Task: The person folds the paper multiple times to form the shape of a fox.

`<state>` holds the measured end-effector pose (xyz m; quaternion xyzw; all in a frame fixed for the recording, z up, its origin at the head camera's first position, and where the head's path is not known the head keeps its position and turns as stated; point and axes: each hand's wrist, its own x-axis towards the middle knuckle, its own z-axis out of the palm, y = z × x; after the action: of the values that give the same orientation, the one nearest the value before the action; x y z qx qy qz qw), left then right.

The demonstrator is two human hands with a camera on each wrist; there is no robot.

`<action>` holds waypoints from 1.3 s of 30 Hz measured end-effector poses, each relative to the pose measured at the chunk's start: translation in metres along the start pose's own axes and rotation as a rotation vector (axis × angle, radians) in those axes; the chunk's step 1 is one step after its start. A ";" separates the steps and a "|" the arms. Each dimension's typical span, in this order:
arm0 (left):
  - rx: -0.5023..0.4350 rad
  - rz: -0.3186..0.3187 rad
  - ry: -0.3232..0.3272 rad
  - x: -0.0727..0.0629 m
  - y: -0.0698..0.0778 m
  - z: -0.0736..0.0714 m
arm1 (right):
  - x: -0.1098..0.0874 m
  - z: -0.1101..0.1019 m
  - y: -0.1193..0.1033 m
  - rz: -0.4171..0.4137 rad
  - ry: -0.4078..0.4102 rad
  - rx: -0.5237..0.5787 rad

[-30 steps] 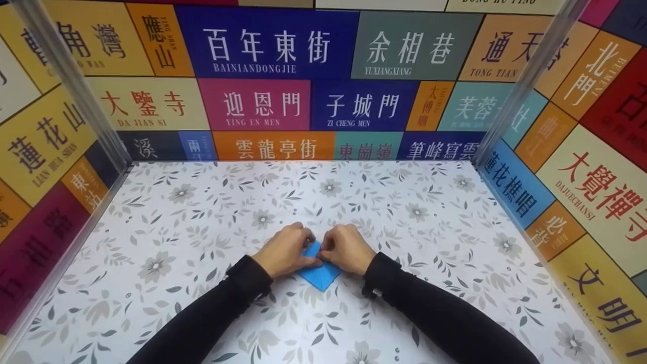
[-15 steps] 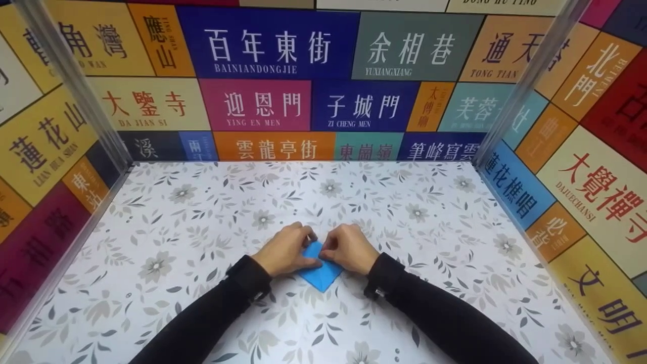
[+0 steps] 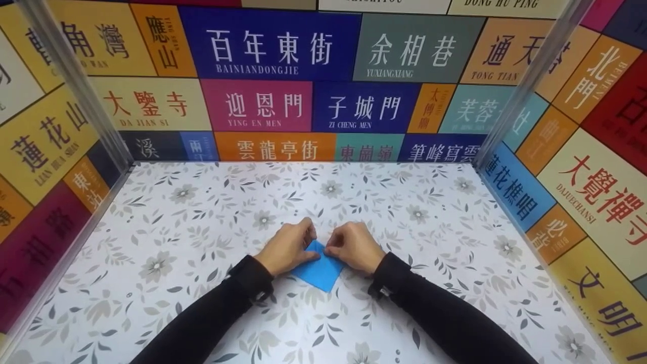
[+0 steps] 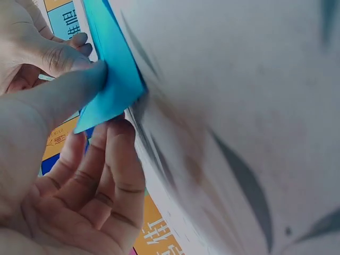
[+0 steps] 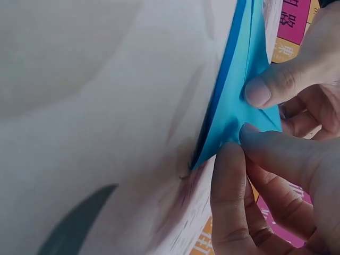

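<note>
A piece of folded blue paper point(image 3: 318, 273), diamond-like with a corner toward the person, is held between both hands over the table. The left hand point(image 3: 292, 247) pinches it from the left, its thumb point(image 4: 79, 85) on the upper face and its fingertips at the underside edge. From the other side, the right hand point(image 3: 356, 246) pinches the paper's right edge between thumb and index fingertip point(image 5: 228, 159). Crease lines run along the blue paper point(image 5: 239, 101) in the right wrist view. The paper's far part is partly hidden by the hands.
A white table top point(image 3: 212, 202) printed with grey flowers and leaves spreads around the hands. Colourful panels point(image 3: 268, 43) with Chinese characters stand behind it and along both sides, with clear strips point(image 3: 493, 121) at the corners.
The right hand has shifted slightly right and its fingertips sit farther from the left thumb. The paper has turned a little, its near corner moving slightly right. The left hand stays nearly in place.
</note>
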<state>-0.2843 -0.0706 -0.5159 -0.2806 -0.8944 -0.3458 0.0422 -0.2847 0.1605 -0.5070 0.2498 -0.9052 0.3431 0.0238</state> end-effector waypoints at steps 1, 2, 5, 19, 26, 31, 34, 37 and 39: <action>-0.003 0.002 0.010 0.000 0.000 0.000 | 0.000 -0.001 0.000 0.004 0.001 -0.002; -0.007 0.002 0.020 0.001 0.000 0.000 | 0.000 -0.001 0.000 0.007 0.003 -0.004; -0.011 0.002 0.050 0.002 0.000 0.000 | -0.001 -0.004 -0.002 0.020 0.006 -0.017; -0.039 -0.057 0.105 0.005 0.003 -0.018 | -0.007 -0.016 -0.004 -0.002 0.093 -0.085; -0.043 -0.031 0.146 0.005 0.003 -0.031 | -0.010 -0.023 -0.003 0.003 0.094 -0.098; -0.051 -0.004 0.171 0.006 0.003 -0.040 | -0.011 -0.028 -0.002 0.006 0.093 -0.105; -0.051 0.015 0.188 0.007 0.003 -0.044 | -0.012 -0.030 -0.002 0.004 0.102 -0.109; -0.057 0.032 0.212 0.007 0.004 -0.047 | -0.013 -0.031 -0.002 -0.002 0.114 -0.118; -0.062 0.049 0.232 0.008 0.005 -0.049 | -0.013 -0.033 -0.001 -0.009 0.124 -0.126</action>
<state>-0.2941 -0.0954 -0.4739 -0.2616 -0.8652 -0.4023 0.1454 -0.2765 0.1862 -0.4842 0.2300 -0.9206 0.3003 0.0968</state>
